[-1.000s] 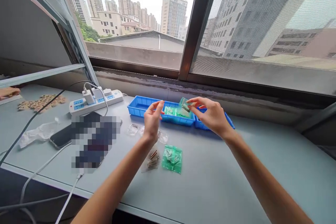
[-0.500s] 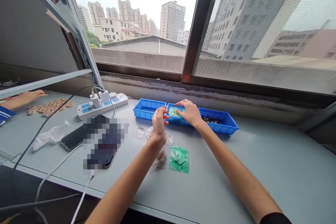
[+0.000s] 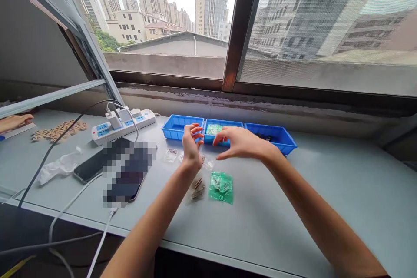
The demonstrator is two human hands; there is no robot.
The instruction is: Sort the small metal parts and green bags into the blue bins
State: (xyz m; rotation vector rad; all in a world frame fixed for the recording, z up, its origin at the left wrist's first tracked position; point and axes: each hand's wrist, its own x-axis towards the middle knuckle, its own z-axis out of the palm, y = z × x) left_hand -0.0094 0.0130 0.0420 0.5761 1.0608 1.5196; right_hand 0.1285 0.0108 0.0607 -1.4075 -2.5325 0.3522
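My left hand (image 3: pixel 192 145) is raised above the grey table, its fingers loosely bent and apart, with nothing visible in it. Facing it, my right hand (image 3: pixel 243 142) hovers in front of the bins, thumb and fingers spread in a C shape around air. Behind them stand a left blue bin (image 3: pixel 167 132), a middle blue bin (image 3: pixel 239 122) with green packets (image 3: pixel 213 129), and a right blue bin (image 3: pixel 286 143) with small dark parts. Below my hands lie a green bag of small hardware (image 3: pixel 220 187) and a see-through bag of metal pins (image 3: pixel 196 190). Other small see-through bags (image 3: pixel 170 155) are partly hidden by my left hand.
To the left are two phones (image 3: pixel 89 167) with cables, a white power strip (image 3: pixel 143 118), crumpled plastic (image 3: pixel 58 167) and a pile of small wooden pieces (image 3: pixel 60 131). Another person's hand (image 3: pixel 14 122) shows at the far left. A window frame (image 3: pixel 231 69) rises behind.
My right hand has drawn back from the middle bin toward me, its fingers now spread lower. My left hand stays nearly in place. The view has tilted slightly, and the other person's hand has shifted left.
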